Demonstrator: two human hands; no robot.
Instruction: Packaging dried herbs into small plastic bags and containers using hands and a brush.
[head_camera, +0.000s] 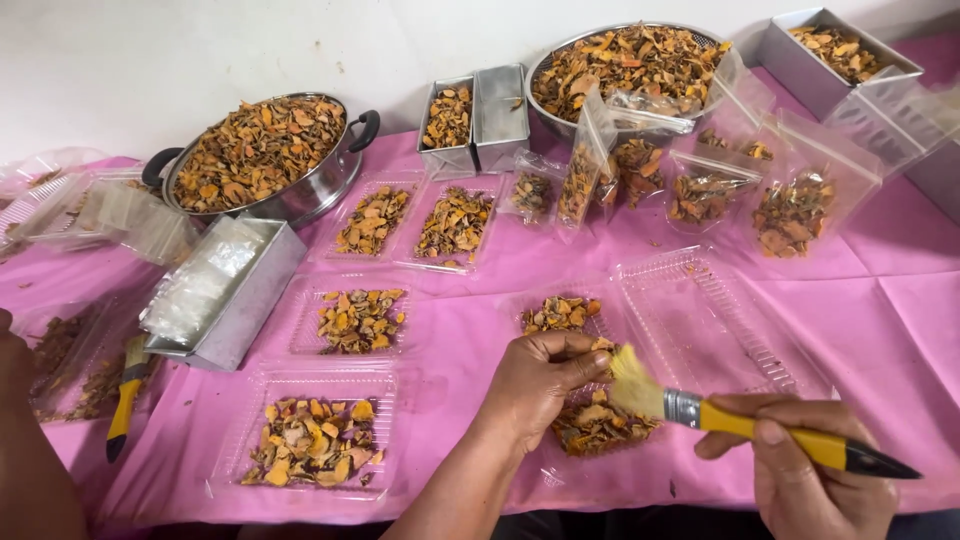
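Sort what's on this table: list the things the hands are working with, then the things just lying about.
In use:
left hand pinching a dried orange slice
right hand holding the yellow-handled brush
clear tray of slices beneath

Lying about:
second brush
handled pot
metal colander
filled bags

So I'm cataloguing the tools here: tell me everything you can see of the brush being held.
The brush has a yellow handle ending in a black tip, a silver metal ferrule and pale yellowish bristles. The right hand grips the handle, holding it nearly level, bristles pointing left. The bristle tips meet the dried orange piece pinched in the left hand.
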